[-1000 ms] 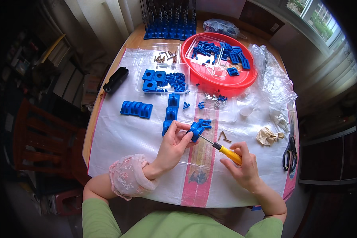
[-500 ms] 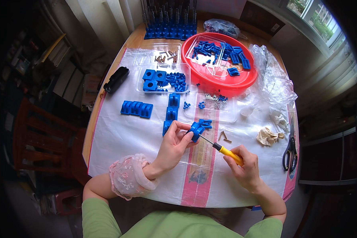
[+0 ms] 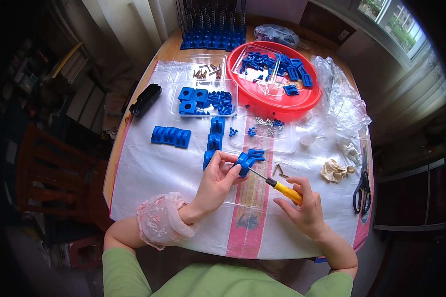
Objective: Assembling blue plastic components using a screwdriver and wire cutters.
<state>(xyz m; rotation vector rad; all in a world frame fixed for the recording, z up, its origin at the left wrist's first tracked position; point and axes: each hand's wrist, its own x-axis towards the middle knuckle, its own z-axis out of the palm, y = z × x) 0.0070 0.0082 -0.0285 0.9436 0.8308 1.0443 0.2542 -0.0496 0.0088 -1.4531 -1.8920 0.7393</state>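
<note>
Near the middle of the table, my left hand (image 3: pixel 218 178) pinches a blue plastic part (image 3: pixel 244 162) between thumb and fingers. The tip of a screwdriver (image 3: pixel 288 192) with a yellow and black handle meets that part; where exactly it sits is too small to tell. Around the handle's end, my right hand (image 3: pixel 305 208) holds loosely, its thumb lifted off and the fingers half curled. Just beyond the held part lie small forked blue pieces (image 3: pixel 256 154). Brass-coloured pins (image 3: pixel 280 171) rest on the cloth past the screwdriver.
A row of blue brackets (image 3: pixel 170 136) and a column of similar blocks (image 3: pixel 215 141) lie left. Behind are a clear box (image 3: pixel 175 103), a red basin (image 3: pixel 302 105) and spring-topped blue parts (image 3: pixel 212 37). Scissors (image 3: pixel 362 192), crumpled paper (image 3: pixel 337 171) and plastic bags (image 3: pixel 339 94) are on the right.
My right hand has loosened on the screwdriver handle: the thumb has come away and the fingers have spread. My left hand and the blue part stay where they were.
</note>
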